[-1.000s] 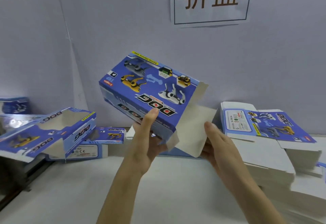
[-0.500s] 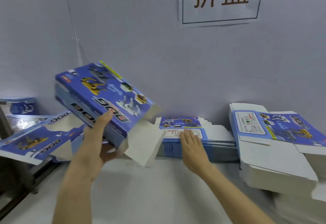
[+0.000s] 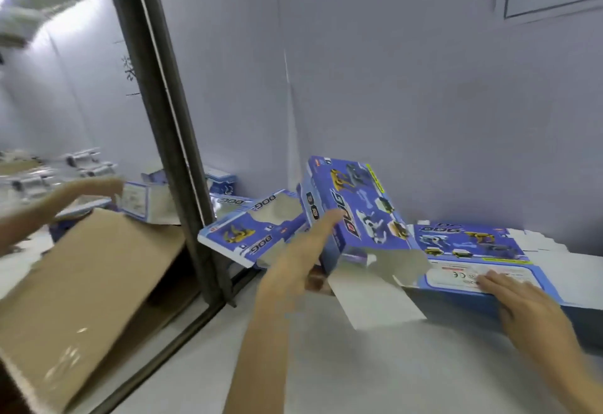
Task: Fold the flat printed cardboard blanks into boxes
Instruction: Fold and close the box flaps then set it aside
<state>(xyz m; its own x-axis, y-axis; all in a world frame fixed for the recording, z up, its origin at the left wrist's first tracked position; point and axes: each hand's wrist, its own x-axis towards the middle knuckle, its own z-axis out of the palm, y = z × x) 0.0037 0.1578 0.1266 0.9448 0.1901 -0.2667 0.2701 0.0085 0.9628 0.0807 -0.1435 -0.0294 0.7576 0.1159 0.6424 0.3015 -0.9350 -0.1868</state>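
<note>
While our left hand (image 3: 295, 260) grips the box (image 3: 355, 218) with the thumb laid along its printed top and the fingers underneath, we judge the step to be setting it off to the left with the folded boxes (image 3: 248, 234). To do that well we keep the grip near the closed end, so the loose white flap (image 3: 375, 296) hanging at the near end does not catch on the table (image 3: 326, 364), and we lower it rather than toss it. Our right hand (image 3: 525, 306) lies flat, fingers straight, on the stack of blanks (image 3: 470, 250) just right of the box, ready for the next one. Left of the post (image 3: 169, 139) a brown carton (image 3: 81, 283) sits open; its contents are hidden.
</note>
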